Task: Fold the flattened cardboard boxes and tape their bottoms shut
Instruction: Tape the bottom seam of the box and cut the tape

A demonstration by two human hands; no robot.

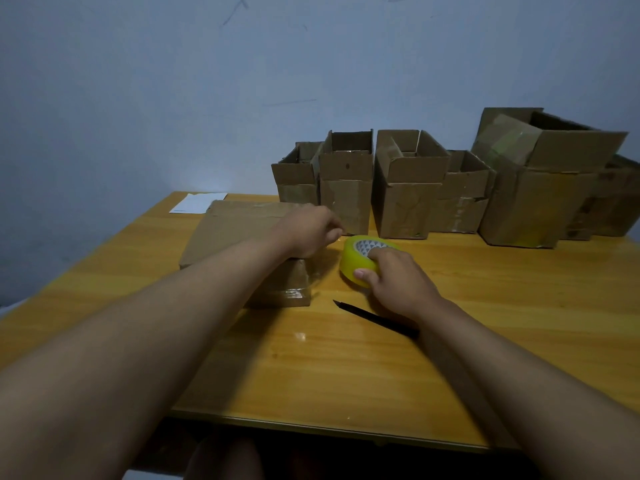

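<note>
Right hand (391, 275) wrapped round yellow tape roll (363, 259), thumb on outer face, fingers hooked into core; roll tilted on wooden surface (485, 306). Left hand (308, 232) just left of roll, fingertips pinched together, apparently on free tape end; strand too faint to confirm. Cardboard box (242, 237) lying on its side directly under left wrist, long axis running away toward wall, taped end facing roll. Box left of roll, left hand nearer. Both forearms extended forward, converging. Black cutter (374, 318) just beneath right wrist, blade pointing left. Row of assembled boxes (408, 188) upright at far edge; white paper (197, 202) at far left.
</note>
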